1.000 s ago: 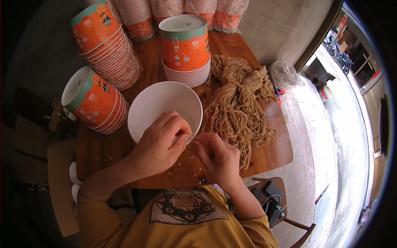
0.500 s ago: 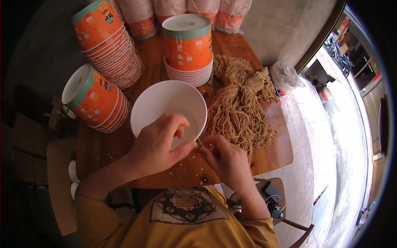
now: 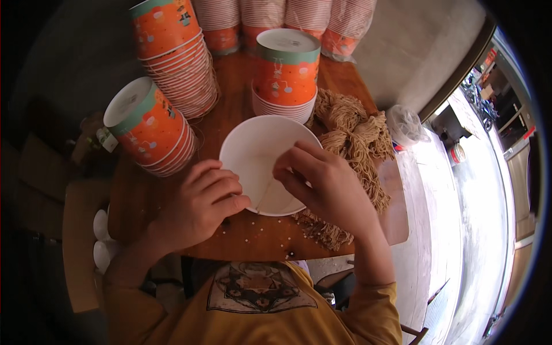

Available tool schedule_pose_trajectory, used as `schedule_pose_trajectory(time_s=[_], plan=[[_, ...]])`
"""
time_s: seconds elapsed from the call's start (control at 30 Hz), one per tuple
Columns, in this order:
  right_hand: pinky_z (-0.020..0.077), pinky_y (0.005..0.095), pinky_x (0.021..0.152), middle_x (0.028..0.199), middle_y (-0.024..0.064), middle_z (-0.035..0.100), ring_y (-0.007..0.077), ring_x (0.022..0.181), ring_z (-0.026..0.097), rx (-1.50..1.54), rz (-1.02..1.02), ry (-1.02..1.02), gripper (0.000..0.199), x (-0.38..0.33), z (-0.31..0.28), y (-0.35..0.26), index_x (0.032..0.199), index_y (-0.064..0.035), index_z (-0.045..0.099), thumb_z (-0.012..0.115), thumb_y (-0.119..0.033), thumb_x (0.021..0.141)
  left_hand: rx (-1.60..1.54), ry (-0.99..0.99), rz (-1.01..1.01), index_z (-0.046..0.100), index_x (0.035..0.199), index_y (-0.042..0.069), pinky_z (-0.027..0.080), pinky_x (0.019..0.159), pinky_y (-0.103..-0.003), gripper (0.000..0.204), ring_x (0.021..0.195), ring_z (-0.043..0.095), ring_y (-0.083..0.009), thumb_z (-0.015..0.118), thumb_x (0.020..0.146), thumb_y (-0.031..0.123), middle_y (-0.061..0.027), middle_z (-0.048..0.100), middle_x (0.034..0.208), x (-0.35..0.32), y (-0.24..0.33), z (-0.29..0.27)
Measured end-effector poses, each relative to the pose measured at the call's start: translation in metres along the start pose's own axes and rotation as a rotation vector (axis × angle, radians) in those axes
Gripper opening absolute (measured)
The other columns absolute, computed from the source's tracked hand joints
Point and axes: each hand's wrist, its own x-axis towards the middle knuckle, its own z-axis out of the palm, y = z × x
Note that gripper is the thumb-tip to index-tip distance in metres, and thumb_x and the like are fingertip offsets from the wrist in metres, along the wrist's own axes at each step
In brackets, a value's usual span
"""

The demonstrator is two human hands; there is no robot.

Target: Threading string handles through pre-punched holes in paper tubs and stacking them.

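Observation:
A white-lined paper bucket stands mouth up on the table in front of me. My left hand is at its left rim, fingers curled and thumb over the edge. Above the bucket's opening, my right hand pinches with thumb and fingers. A thin string runs from that pinch down toward the near rim; its upper end is hidden by the fingers. Right of the bucket, partly behind my right hand, lies a bundle of tan cords.
Upside-down stacks of orange paper buckets stand at left, far left and behind the bucket. Plastic-wrapped stacks line the wall. Small pale bits dot the wooden table. A plastic-covered pail is beyond the table's right edge.
My right hand has moved up from the near rim to over the opening, drawing the string. My left hand has moved left and back to the rim. The whole view has shifted slightly.

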Motion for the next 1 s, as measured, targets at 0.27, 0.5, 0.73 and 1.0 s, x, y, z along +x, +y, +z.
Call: schedule_pose_trajectory(time_s=[0.27, 0.5, 0.73, 1.0], plan=[[0.0530, 0.0420, 0.063, 0.085, 0.0121, 0.065, 0.0350, 0.074, 0.066, -0.075, 0.137, 0.159, 0.009, 0.013, 0.049, 0.014, 0.092, -0.0052, 0.060, 0.064, -0.012, 0.087, -0.357, 0.026, -0.428, 0.056, 0.088, 0.007, 0.038, 0.102, -0.044, 0.011, 0.084, 0.064, -0.0233, 0.066, 0.084, 0.010, -0.0051, 0.063, 0.081, 0.001, 0.004, 0.012], [0.0534, 0.0397, 0.065, 0.086, 0.0136, 0.067, 0.0343, 0.077, 0.067, -0.071, 0.183, 0.177, 0.009, 0.011, 0.050, 0.007, 0.094, -0.0053, 0.061, 0.064, -0.009, 0.087, -0.284, 0.209, -0.470, 0.055, 0.082, 0.008, 0.041, 0.089, -0.041, 0.011, 0.073, 0.060, -0.0242, 0.066, 0.080, 0.006, -0.0035, 0.060, 0.072, 0.017, 0.008, 0.037], [0.0524, 0.0469, 0.058, 0.083, 0.0144, 0.064, 0.0388, 0.070, 0.064, -0.169, 0.154, 0.261, 0.010, 0.016, 0.056, 0.012, 0.094, -0.0066, 0.053, 0.059, -0.014, 0.090, -0.315, 0.219, -0.439, 0.050, 0.074, 0.008, 0.037, 0.090, -0.039, 0.010, 0.069, 0.055, -0.0244, 0.060, 0.075, 0.006, -0.0029, 0.053, 0.067, 0.022, -0.006, 0.044], [0.0523, 0.0481, 0.056, 0.082, 0.0174, 0.065, 0.0398, 0.068, 0.064, -0.284, 0.222, 0.336, 0.010, 0.032, 0.060, 0.034, 0.091, -0.0044, 0.050, 0.056, -0.012, 0.090, -0.404, 0.113, -0.348, 0.049, 0.081, 0.007, 0.038, 0.085, -0.039, 0.014, 0.074, 0.053, -0.0255, 0.060, 0.073, 0.002, -0.0054, 0.051, 0.075, 0.019, -0.004, 0.029]])
